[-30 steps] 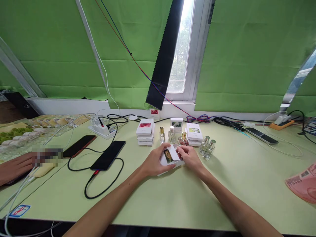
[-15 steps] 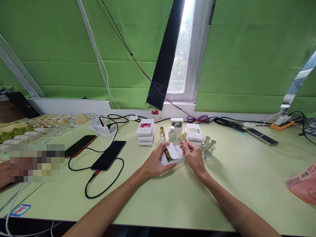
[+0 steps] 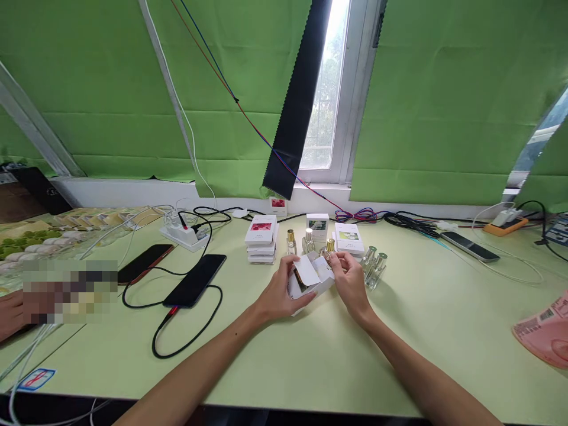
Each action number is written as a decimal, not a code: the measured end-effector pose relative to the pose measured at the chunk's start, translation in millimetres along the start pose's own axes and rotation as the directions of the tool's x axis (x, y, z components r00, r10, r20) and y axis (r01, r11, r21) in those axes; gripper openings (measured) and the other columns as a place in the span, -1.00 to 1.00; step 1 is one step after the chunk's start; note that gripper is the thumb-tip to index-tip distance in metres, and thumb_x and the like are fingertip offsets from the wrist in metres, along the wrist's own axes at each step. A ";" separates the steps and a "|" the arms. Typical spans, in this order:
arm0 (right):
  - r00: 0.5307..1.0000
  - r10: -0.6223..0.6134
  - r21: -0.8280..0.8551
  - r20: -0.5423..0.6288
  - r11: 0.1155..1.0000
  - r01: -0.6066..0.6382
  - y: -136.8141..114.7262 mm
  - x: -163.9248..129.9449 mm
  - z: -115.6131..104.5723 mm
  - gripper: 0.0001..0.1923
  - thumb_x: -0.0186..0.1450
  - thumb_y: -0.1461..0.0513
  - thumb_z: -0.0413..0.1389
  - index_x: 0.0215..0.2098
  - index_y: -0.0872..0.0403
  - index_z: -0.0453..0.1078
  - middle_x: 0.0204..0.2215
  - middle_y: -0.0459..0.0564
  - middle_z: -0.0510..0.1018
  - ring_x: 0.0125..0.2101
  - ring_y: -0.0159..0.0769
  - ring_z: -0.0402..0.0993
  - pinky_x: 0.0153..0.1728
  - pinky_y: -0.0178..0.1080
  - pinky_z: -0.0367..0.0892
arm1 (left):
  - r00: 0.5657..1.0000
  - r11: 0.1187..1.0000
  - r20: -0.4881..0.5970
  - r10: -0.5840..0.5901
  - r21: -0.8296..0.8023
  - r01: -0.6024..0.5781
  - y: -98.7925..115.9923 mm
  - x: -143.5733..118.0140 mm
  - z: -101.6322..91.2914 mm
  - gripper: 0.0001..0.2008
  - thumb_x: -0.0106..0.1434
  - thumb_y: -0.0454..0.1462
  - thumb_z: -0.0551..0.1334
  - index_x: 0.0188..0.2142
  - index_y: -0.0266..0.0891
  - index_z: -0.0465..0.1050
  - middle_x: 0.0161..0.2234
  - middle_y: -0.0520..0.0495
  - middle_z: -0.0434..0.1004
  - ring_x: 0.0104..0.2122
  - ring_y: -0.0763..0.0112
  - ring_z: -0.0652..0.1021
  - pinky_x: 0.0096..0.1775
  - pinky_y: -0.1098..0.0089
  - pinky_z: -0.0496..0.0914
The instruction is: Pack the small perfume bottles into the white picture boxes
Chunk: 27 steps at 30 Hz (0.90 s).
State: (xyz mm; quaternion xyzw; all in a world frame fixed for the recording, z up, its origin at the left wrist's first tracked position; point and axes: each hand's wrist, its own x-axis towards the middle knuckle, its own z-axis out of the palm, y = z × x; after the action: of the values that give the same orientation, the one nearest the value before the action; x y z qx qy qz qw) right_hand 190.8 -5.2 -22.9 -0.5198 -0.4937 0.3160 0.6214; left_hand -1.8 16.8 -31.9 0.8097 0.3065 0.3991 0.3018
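Note:
A small white carton [image 3: 303, 284] with a dark floral picture on its face is tilted above the table, its end flaps standing up. My left hand [image 3: 284, 290] is wrapped round it from the left, thumb along the near side. At the right end my right hand [image 3: 350, 278] pinches the carton's edge between thumb and fingers. Just behind the carton stand glass perfume bottles, one with a gold cap [image 3: 290, 241] and one with a silver cap [image 3: 309, 239]. Another gold-capped bottle [image 3: 330, 246] is partly hidden by the carton and my right hand.
Stacked white boxes [image 3: 261, 236] stand left of the bottles, with more boxes [image 3: 348, 236] on the right. Several clear bottles [image 3: 376, 271] lean beside my right hand. Phones [image 3: 195, 281] and charging cables lie left. Far left is a co-worker's hand [image 3: 11, 313]; a pink packet [image 3: 545, 334] lies right.
The carton's flaps at the right end now stand wider, and my right fingers have shifted slightly to the right along its edge. My left hand keeps its hold.

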 end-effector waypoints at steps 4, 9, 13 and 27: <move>1.000 0.012 0.037 0.027 0.999 -0.013 -4.2 -1.4 1.2 -0.58 0.36 -0.15 0.06 -0.30 0.02 0.38 -0.41 0.04 0.60 -0.46 -0.17 0.47 -0.48 -0.22 0.29 | 0.999 0.999 -0.032 0.037 -0.031 -0.038 -1.5 0.0 2.9 -0.29 0.14 -0.16 0.42 0.10 -0.04 -0.03 -0.04 -0.11 0.42 -0.08 0.20 0.52 -0.12 0.21 0.45; 0.999 -0.005 0.024 0.045 1.000 0.004 -3.2 -3.2 1.9 -0.52 0.37 -0.19 -0.01 -0.24 0.03 0.40 -0.40 0.01 0.58 -0.52 -0.25 0.41 -0.55 -0.26 0.22 | 0.996 0.994 -0.069 0.053 -0.091 -0.059 0.0 0.1 6.3 -0.27 0.13 -0.18 0.43 0.10 0.00 -0.05 0.00 -0.12 0.41 -0.03 0.20 0.52 -0.06 0.17 0.47; 0.997 -0.029 0.019 0.066 0.999 0.028 2.0 -3.1 1.7 -0.49 0.38 -0.20 -0.05 -0.19 0.02 0.41 -0.37 0.00 0.55 -0.54 -0.30 0.35 -0.56 -0.27 0.20 | 0.994 0.992 -0.085 0.062 -0.105 -0.070 3.5 0.3 7.6 -0.28 0.13 -0.20 0.43 0.08 -0.01 -0.05 -0.05 -0.10 0.44 -0.07 0.23 0.53 -0.08 0.18 0.48; 0.992 0.035 0.150 0.120 0.987 -0.053 -9.9 -8.7 4.0 -0.50 0.37 -0.22 -0.06 -0.22 -0.01 0.36 -0.50 -0.15 0.29 -0.63 -0.39 0.10 -0.63 -0.30 0.08 | 0.985 0.995 -0.140 0.097 -0.007 -0.099 8.3 -1.4 9.7 -0.24 0.10 -0.17 0.45 0.10 0.03 -0.04 0.03 -0.11 0.35 0.01 0.16 0.49 -0.02 0.08 0.47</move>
State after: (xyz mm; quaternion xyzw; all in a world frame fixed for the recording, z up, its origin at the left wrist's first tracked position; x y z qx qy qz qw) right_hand 183.0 -14.4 -16.0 -0.4620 -0.4921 0.3963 0.6224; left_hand 7.7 8.2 -31.3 0.7919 0.2840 0.4710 0.2654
